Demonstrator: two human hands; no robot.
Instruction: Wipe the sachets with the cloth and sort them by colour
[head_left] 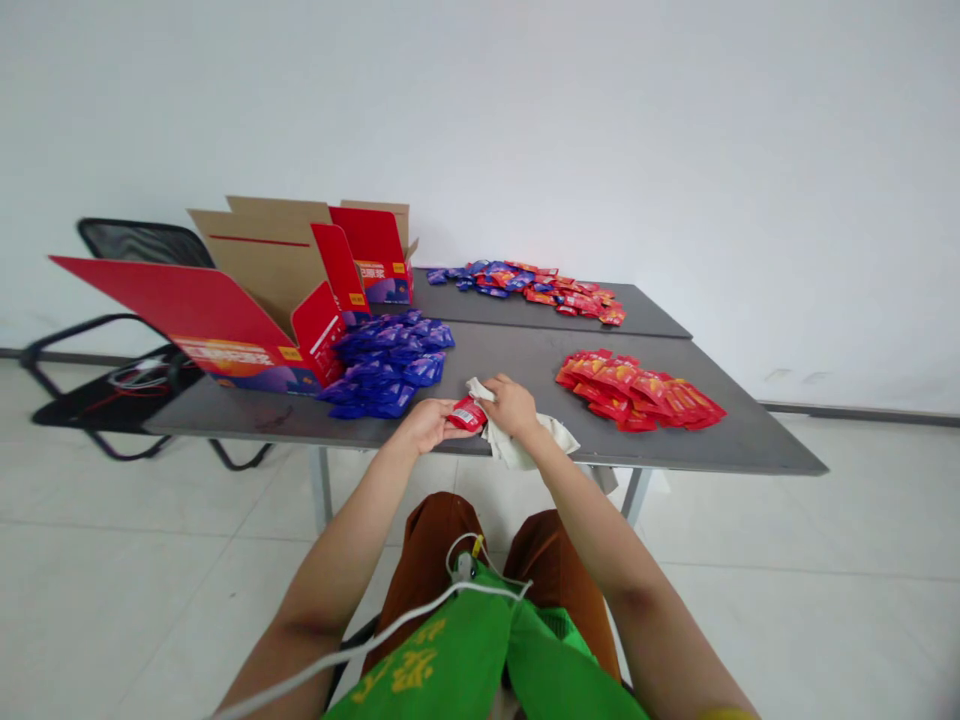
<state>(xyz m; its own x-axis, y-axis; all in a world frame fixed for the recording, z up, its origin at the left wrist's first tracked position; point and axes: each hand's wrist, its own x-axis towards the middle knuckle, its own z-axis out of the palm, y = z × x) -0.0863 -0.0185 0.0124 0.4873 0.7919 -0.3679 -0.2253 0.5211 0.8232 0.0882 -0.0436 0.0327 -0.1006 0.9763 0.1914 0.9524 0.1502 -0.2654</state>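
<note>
Near the table's front edge my left hand is closed on a red sachet, whose printed white label faces up. My right hand grips a cream cloth beside it; a folded part of the cloth shows at the sachet's far edge, and the rest hangs over the table edge. Left of my hands lies a heap of blue sachets. To the right is a pile of red sachets, laid overlapping.
An open red carton stands at the table's left, with another open carton behind it. Mixed red and blue sachets lie on the far table. A black chair stands at the left. A white cable crosses my lap.
</note>
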